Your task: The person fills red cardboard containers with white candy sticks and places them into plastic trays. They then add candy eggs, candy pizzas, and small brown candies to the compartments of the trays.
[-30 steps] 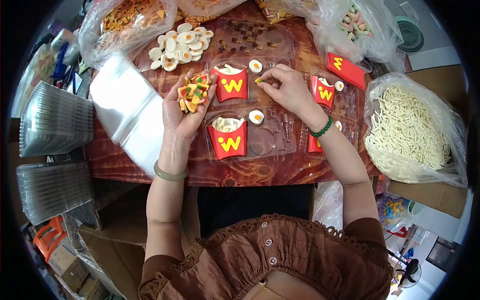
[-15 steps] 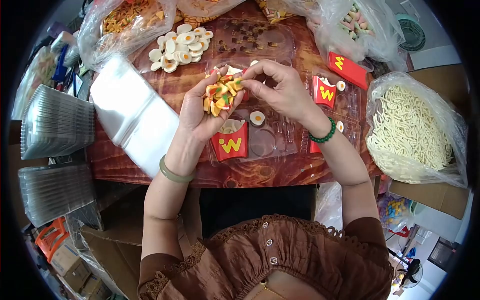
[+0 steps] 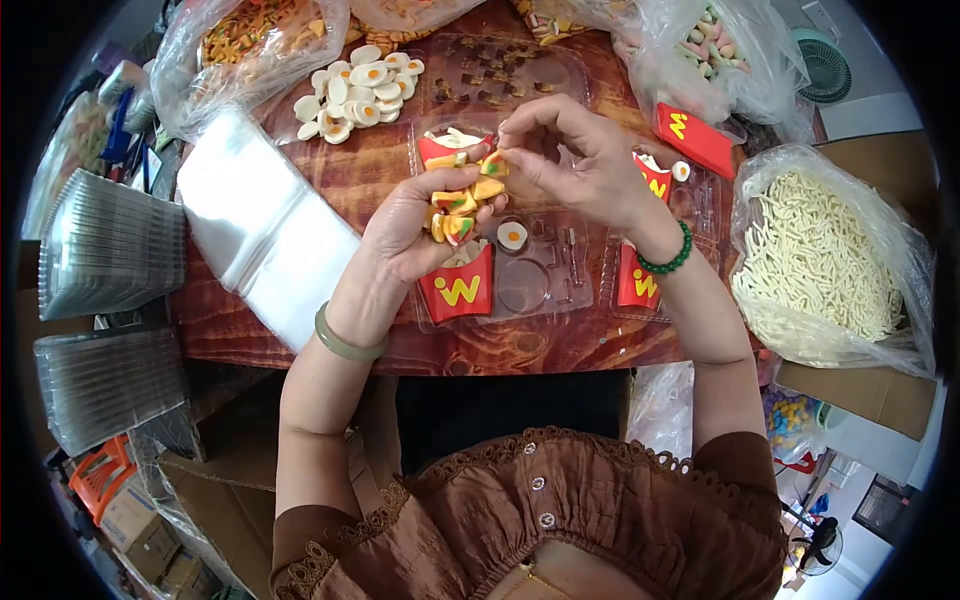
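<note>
My left hand [image 3: 400, 225] is curled around several wedge-shaped gummy candies [image 3: 455, 204], yellow-orange with red and green patches. Thumb and forefinger of my right hand [image 3: 575, 155] close at the edge of one gummy candy [image 3: 494, 164], just above the left fingers. Under both hands lies a clear plastic tray [image 3: 572, 300]. It carries a red carton with a yellow logo [image 3: 462, 292], filled with pale sticks, and a round fried-egg candy [image 3: 512, 236]. Another red carton [image 3: 445, 150] stands behind the left hand, partly hidden.
Fried-egg candies [image 3: 352, 100] are heaped at the back left. Clear plastic bags [image 3: 290, 240] lie flat on the left, beside stacked clear trays [image 3: 115, 245]. A bag of pale sticks [image 3: 825, 260] stands right. More cartons [image 3: 637, 282] sit in a tray near the right forearm.
Both hands have shifted slightly right, with the right one rising a little. The left hand has turned and its fingers have closed more over the candies.
</note>
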{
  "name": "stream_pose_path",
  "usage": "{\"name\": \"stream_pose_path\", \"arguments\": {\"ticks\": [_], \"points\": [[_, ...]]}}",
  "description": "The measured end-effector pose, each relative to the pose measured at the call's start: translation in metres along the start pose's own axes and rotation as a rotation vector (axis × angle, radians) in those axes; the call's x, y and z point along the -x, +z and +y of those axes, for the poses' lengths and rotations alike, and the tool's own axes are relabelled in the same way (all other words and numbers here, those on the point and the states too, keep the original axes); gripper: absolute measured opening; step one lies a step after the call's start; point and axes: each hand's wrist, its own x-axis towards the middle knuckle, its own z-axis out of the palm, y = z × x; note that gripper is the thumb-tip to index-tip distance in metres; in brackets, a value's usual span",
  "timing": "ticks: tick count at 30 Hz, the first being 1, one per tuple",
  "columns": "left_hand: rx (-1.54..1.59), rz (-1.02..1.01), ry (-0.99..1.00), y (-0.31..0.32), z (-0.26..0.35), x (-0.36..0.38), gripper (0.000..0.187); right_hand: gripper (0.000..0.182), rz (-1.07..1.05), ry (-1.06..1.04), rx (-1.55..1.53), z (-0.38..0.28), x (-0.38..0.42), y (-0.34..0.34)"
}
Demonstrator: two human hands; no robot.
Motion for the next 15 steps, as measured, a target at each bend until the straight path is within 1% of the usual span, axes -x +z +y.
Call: {"name": "stream_pose_path", "arguments": {"ticks": [3, 4, 6, 7, 9, 10, 11, 13, 14, 15], "points": [[-0.007, 0.053, -0.014, -0.002, 0.003, 0.002, 0.033, 0.019, -0.057, 0.102, -0.192, 0.008, 0.0, -0.011], [-0.006, 0.052, -0.013, -0.003, 0.004, 0.002, 0.033, 0.019, -0.059, 0.102, -0.191, 0.008, -0.001, -0.013], [0.017, 0.065, -0.025, -0.008, 0.005, 0.003, 0.034, 0.02, -0.136, 0.13, -0.065, 0.007, -0.002, -0.015], [0.016, 0.064, -0.025, -0.009, 0.006, 0.004, 0.034, 0.02, -0.136, 0.13, -0.065, 0.009, -0.002, -0.015], [-0.041, 0.14, 0.046, -0.01, 0.007, 0.006, 0.034, 0.026, -0.362, -0.045, 0.276, 0.021, -0.002, -0.013], [-0.041, 0.14, 0.042, -0.012, 0.009, 0.007, 0.034, 0.031, -0.391, -0.085, 0.282, 0.033, -0.001, -0.006], [-0.043, 0.162, 0.06, -0.013, 0.011, 0.007, 0.035, 0.031, -0.389, -0.083, 0.284, 0.04, 0.004, -0.003], [-0.025, 0.165, 0.097, -0.014, 0.016, 0.013, 0.034, 0.026, -0.247, -0.111, 0.321, 0.042, 0.007, 0.001], [-0.022, 0.166, 0.099, -0.014, 0.019, 0.015, 0.034, 0.026, -0.251, -0.112, 0.32, 0.041, 0.01, 0.0], [-0.015, 0.198, 0.138, -0.015, 0.021, 0.017, 0.033, 0.022, -0.23, 0.018, 0.304, 0.037, 0.014, -0.001]]}}
